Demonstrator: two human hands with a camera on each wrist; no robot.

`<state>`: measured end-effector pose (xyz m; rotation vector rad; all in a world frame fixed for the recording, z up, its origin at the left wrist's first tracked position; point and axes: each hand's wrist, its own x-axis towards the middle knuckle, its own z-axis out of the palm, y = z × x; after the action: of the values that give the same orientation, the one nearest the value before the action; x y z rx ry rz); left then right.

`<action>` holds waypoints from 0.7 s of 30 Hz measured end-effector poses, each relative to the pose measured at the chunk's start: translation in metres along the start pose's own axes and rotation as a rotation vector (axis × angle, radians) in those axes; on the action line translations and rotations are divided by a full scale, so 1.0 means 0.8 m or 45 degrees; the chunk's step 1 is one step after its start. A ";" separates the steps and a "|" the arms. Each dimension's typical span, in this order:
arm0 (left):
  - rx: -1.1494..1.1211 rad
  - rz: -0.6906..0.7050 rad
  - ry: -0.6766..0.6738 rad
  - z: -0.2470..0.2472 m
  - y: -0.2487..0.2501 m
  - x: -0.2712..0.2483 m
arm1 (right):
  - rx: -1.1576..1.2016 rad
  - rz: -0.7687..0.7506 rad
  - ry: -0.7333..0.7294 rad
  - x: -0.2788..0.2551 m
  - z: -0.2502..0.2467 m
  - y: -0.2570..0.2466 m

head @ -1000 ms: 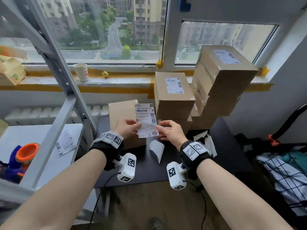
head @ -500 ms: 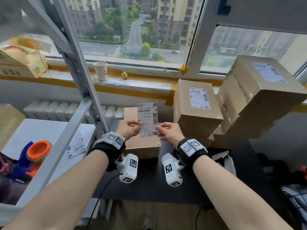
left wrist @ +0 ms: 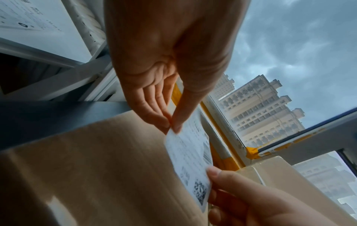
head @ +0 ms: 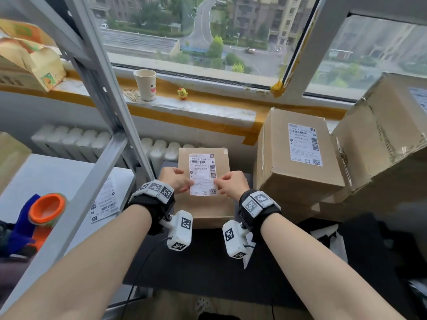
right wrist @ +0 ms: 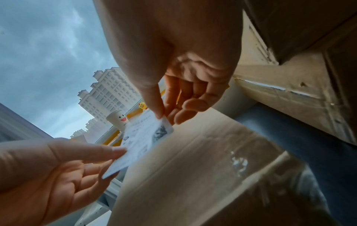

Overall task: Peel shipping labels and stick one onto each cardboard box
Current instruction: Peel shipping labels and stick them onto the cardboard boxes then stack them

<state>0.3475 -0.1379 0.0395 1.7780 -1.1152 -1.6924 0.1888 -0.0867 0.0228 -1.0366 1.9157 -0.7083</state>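
A white shipping label (head: 202,173) hangs just over the top of a small plain cardboard box (head: 205,204) on the dark table. My left hand (head: 178,180) pinches the label's left edge and my right hand (head: 228,184) pinches its right edge. In the left wrist view, thumb and forefinger of the left hand (left wrist: 172,125) nip the label (left wrist: 190,159) above the box (left wrist: 96,175). The right wrist view shows the right hand (right wrist: 164,116) pinching the label (right wrist: 142,140) near its QR corner, over the box (right wrist: 193,175). Whether the label touches the box I cannot tell.
A labelled box (head: 298,158) stands to the right, with a bigger labelled box (head: 388,135) stacked beyond it. A metal shelf post (head: 108,107) rises at left. Another label (head: 104,202) lies on the white shelf, beside an orange and blue object (head: 44,209). Paper cup (head: 146,85) on the sill.
Both hands have carried the label down and forward from mid-air to over the plain box. The head view has come closer and turned left.
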 end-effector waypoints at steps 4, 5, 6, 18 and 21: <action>0.023 0.023 0.035 -0.002 -0.005 0.008 | -0.008 0.020 -0.001 0.006 0.006 0.002; 0.035 0.027 0.045 -0.001 -0.007 0.009 | -0.021 0.016 0.005 0.006 0.007 0.003; 0.046 0.034 0.055 -0.001 -0.009 0.010 | -0.039 0.011 0.014 0.006 0.007 0.003; 0.092 0.072 0.235 0.014 -0.031 0.019 | -0.293 0.020 0.073 0.003 0.012 0.008; 0.113 0.062 0.281 0.017 -0.034 0.023 | -0.331 0.017 0.076 0.003 0.011 0.008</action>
<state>0.3400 -0.1342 0.0054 1.9218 -1.1407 -1.3980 0.1928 -0.0866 0.0125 -1.1702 2.1047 -0.4955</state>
